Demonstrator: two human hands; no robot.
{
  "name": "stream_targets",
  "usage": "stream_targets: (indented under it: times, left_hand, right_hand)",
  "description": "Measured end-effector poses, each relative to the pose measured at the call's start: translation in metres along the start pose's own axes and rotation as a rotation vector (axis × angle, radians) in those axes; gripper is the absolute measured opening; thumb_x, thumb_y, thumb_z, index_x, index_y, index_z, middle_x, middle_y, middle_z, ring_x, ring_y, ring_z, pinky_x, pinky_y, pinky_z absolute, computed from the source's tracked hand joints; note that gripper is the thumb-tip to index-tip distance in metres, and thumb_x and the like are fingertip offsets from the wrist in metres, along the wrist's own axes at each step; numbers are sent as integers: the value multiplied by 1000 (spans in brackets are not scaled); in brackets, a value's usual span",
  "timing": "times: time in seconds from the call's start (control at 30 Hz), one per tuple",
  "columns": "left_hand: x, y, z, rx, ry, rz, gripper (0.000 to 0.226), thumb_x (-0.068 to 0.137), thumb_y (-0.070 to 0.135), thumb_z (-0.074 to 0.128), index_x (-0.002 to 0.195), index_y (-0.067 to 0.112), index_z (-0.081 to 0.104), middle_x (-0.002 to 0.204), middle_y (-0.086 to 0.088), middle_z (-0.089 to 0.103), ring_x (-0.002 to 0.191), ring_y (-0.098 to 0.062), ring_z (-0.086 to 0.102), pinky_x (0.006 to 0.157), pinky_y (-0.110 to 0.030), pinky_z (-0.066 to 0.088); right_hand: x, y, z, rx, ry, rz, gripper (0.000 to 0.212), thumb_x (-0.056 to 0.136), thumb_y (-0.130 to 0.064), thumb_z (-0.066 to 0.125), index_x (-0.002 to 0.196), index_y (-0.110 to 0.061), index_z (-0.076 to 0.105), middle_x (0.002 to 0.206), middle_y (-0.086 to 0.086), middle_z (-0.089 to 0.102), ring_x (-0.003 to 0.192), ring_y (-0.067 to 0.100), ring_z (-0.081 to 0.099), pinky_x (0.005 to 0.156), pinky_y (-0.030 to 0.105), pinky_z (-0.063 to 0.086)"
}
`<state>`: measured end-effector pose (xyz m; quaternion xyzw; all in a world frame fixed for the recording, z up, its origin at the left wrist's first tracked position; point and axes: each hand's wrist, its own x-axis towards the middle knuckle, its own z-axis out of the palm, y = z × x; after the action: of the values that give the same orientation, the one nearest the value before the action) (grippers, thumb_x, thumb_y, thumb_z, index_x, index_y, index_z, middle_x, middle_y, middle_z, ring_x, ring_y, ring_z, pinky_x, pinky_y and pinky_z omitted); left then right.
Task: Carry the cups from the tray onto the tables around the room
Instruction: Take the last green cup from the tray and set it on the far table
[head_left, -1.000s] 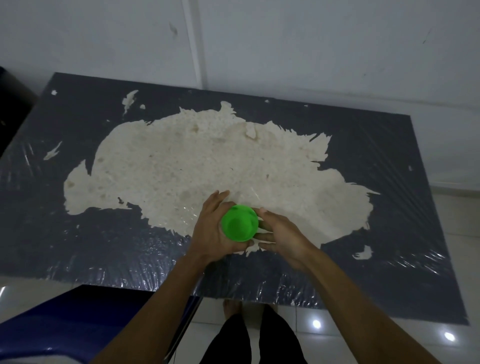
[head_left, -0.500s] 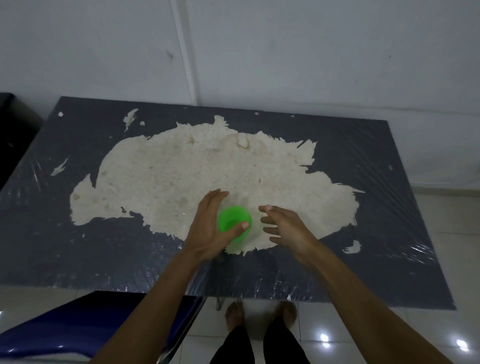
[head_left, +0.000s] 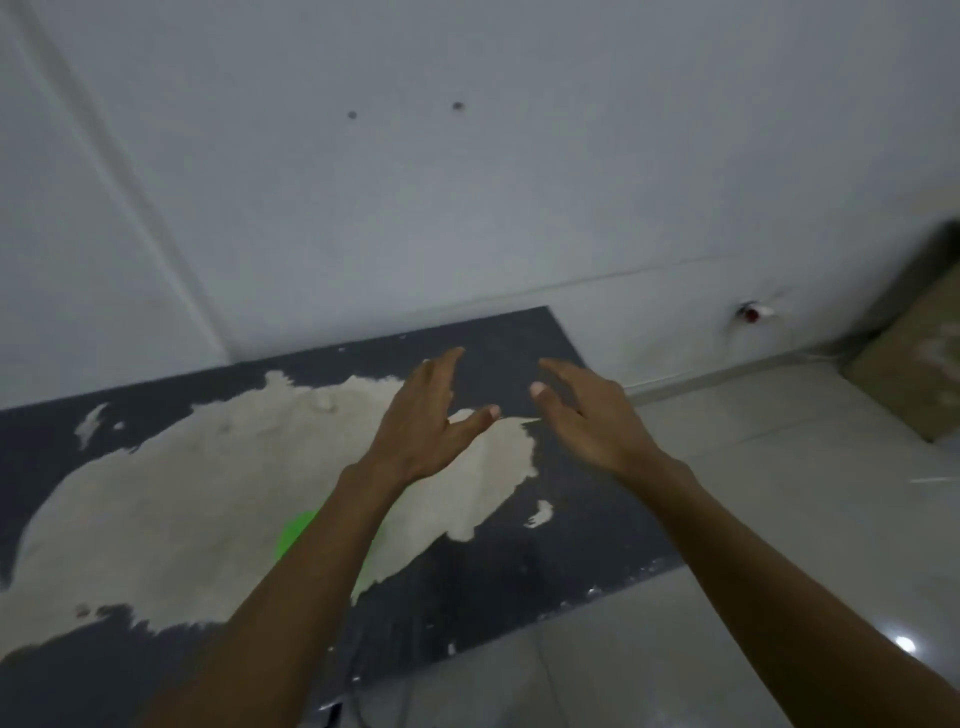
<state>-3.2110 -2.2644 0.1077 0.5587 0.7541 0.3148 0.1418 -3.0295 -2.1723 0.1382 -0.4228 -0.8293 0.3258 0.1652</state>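
Pale wall (head_left: 467, 182) fills the upper half of my head view, with two small dark marks high on it and a little fitting low at the right near the floor. Below it runs the dark tabletop (head_left: 519, 587), its covering worn away in a large pale patch (head_left: 208, 499) across the middle. Glossy floor tiles (head_left: 779, 519) spread to the right, and something brownish sits blurred at the far right edge; I cannot tell what it is.

My left hand (head_left: 421, 426) hangs above the tabletop with fingers straight and thumb spread, its grip released and holding nothing. My right hand (head_left: 587, 415) is just beside it, fingers loosely extended, likewise released and empty. The two are apart, not touching.

The green cup (head_left: 293, 535) stands on the pale patch of the tabletop, near the front edge, mostly hidden behind my left forearm (head_left: 311, 571); only a sliver of bright green shows on each side of the arm. Neither hand touches it.

I judge this cup delivered, so this step looks finished. No tray is in view. The next move calls for turning away, finding the tray and taking another cup for a different table, keeping my left arm from knocking the cup beneath it.
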Motion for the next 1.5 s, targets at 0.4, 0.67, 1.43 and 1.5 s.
stream_targets:
  times: [0.4,0.67,1.43,1.5]
  left_hand:
    - [71,268,109,350,-65,329,93,80,82,29,150,21,22,160,-10,25,148,-34,16,118,-56,16]
    - [79,408,213,364,-180,573,95,76,86,23,150,25,24,160,-8,24,149,-30,12,118,-55,12]
    - [271,753,551,315,-510,1061,86,84,76,32,149,19,27,156,-13,31,147,-30,22,115,-53,23]
    - [285,776,578,296,-543,1087,84,85,75,32,149,20,27,156,-12,32,146,-30,23,115,-54,25]
  right_hand:
    - [-96,142,-229,-420,364,175,58,96,-54,35,147,-27,31,158,8,26,146,27,21,112,52,32]
    - [-170,241,-325,-460,490,403,60,96,-51,41,148,-23,31,157,11,28,148,29,17,117,50,24]
    - [-179,539,-603,-460,720,958,59,97,-50,42,147,-20,35,150,8,39,143,26,26,112,46,28]
    - [-177,567,-623,-438,730,971,59,97,-49,42,147,-20,34,150,6,40,143,26,28,113,45,29]
